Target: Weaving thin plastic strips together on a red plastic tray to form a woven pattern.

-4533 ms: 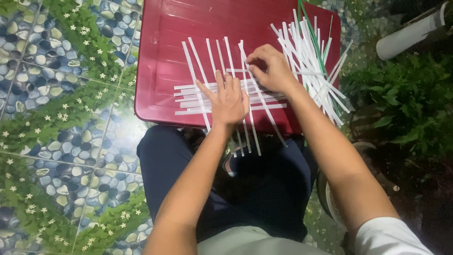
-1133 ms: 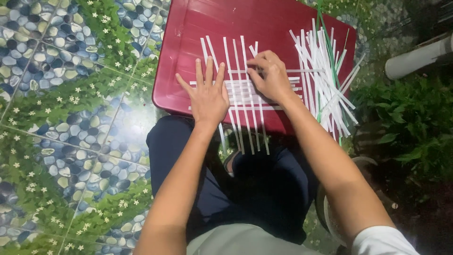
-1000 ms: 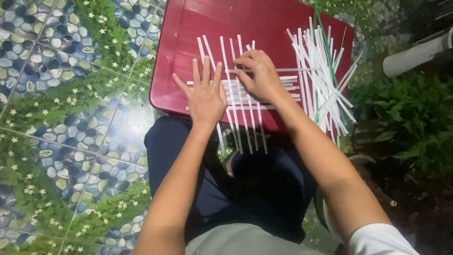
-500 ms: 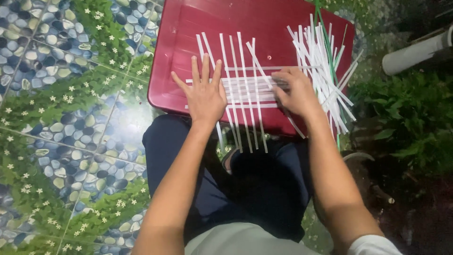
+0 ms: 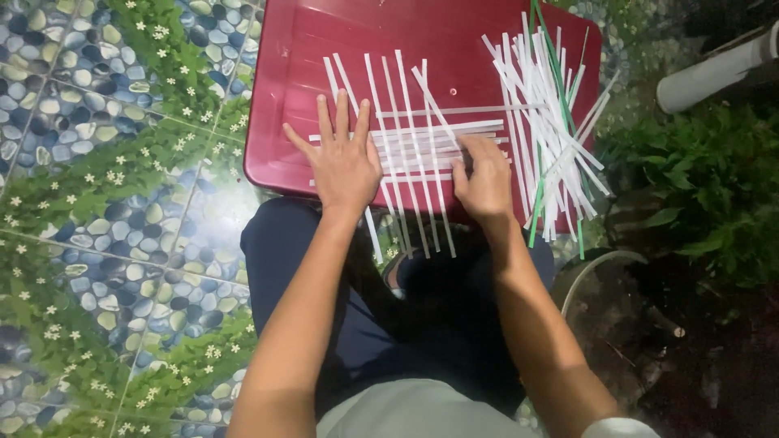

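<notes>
Right hand (image 5: 484, 174) has slid back toward the body, fingers curled on woven white strips (image 5: 422, 146), pinch hidden. Left hand (image 5: 345, 158) stays flat, pressing them.

Both bare forearms reach forward from the bottom edge, roughly parallel. The left hand (image 5: 345, 158) lies flat, palm down, fingers spread and straight. The right hand (image 5: 484, 174) is curled, knuckles up, fingertips seemingly pinched together, though its underside is hidden.
</notes>
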